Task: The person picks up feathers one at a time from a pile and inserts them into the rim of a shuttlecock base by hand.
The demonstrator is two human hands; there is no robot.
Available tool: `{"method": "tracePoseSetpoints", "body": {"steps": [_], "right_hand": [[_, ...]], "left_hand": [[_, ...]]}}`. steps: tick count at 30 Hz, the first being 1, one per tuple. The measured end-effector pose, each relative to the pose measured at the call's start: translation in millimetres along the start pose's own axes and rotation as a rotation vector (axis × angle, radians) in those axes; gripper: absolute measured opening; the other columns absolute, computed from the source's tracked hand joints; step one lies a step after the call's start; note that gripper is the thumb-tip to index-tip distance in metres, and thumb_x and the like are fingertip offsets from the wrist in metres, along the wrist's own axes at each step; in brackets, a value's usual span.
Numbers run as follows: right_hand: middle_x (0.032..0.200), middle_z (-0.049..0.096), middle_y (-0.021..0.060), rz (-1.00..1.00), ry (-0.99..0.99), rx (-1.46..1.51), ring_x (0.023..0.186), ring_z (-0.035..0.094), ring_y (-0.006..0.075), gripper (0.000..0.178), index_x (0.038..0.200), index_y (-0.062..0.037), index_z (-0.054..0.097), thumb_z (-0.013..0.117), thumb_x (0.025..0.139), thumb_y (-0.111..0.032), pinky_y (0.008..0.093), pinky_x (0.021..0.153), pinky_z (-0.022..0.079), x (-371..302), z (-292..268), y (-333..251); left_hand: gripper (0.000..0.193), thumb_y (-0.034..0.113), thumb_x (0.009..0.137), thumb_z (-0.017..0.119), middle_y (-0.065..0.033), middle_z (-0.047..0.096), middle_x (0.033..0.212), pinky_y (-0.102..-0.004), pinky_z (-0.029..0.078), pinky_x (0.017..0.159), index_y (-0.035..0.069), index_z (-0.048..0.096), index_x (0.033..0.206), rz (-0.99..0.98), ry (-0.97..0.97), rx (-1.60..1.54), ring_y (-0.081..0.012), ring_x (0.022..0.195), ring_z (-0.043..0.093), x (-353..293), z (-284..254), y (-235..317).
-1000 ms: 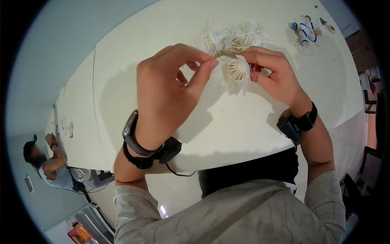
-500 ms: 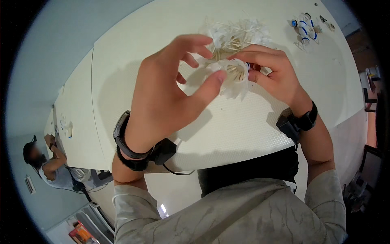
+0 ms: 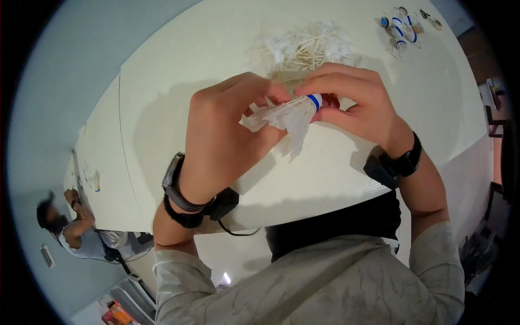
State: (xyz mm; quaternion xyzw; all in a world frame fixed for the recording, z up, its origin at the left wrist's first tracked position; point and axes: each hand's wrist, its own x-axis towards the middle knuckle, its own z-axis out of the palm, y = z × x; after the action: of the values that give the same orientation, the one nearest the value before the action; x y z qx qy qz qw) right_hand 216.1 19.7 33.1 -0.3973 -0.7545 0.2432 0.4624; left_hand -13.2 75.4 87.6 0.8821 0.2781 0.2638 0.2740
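A white feather shuttlecock (image 3: 281, 117) with a blue band is held above the table between my hands, its feathers pointing left and down. My right hand (image 3: 360, 100) grips it at the cork end, thumb below and fingers above. My left hand (image 3: 230, 127) is closed round the feathers near the band, its fingertips partly hidden by them. Just beyond my hands lies a loose heap of white feathers (image 3: 309, 47) with pale quills. Further off at the right sits a cluster of shuttlecock pieces (image 3: 400, 33), white with blue bands.
The white textured table (image 3: 319, 173) spreads out around my hands and ends close to my body. Small dark items and a ring (image 3: 437, 24) lie at the far right. On the left, another person (image 3: 76, 233) sits at the table near a few small white objects (image 3: 93, 179).
My left hand has closed in from a spread pose onto the feathers. The shuttlecock has tipped: its open feather end faced upward before and now points left and down.
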Motion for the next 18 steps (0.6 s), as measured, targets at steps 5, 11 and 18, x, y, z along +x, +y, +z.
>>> {"method": "tracePoseSetpoints", "body": {"steps": [5,11,18], "right_hand": [[0.093,0.068,0.0066,-0.082,0.040,-0.075,0.069,0.060,0.0185,0.034,0.107,-0.0078,0.072,0.082,0.074,-0.007,0.0285,0.059,0.047,0.6,-1.2,-4.4],[0.094,0.069,0.0086,-0.170,0.073,-0.120,0.072,0.063,0.0216,0.036,0.105,-0.0060,0.073,0.084,0.070,-0.007,0.0286,0.060,0.050,0.2,-2.3,-3.3],[0.090,0.065,0.0073,-0.127,0.062,-0.082,0.075,0.063,0.0256,0.034,0.105,-0.0087,0.072,0.082,0.074,-0.014,0.0332,0.064,0.050,-3.7,1.7,-9.1]], "left_hand": [[0.030,-0.005,0.065,0.075,-0.0063,0.071,0.084,-0.0264,0.053,0.067,0.002,0.071,0.093,0.025,0.055,0.098,-0.0150,0.077,0.069,-1.1,5.3,-0.6],[0.026,-0.004,0.068,0.076,-0.0094,0.071,0.086,-0.0291,0.055,0.070,0.001,0.070,0.092,0.090,0.027,0.182,-0.0198,0.078,0.070,-1.7,2.5,3.1],[0.025,-0.004,0.068,0.077,-0.0112,0.071,0.087,-0.0292,0.055,0.071,-0.001,0.069,0.091,0.116,0.017,0.162,-0.0229,0.080,0.071,-3.7,3.7,1.1]]}}
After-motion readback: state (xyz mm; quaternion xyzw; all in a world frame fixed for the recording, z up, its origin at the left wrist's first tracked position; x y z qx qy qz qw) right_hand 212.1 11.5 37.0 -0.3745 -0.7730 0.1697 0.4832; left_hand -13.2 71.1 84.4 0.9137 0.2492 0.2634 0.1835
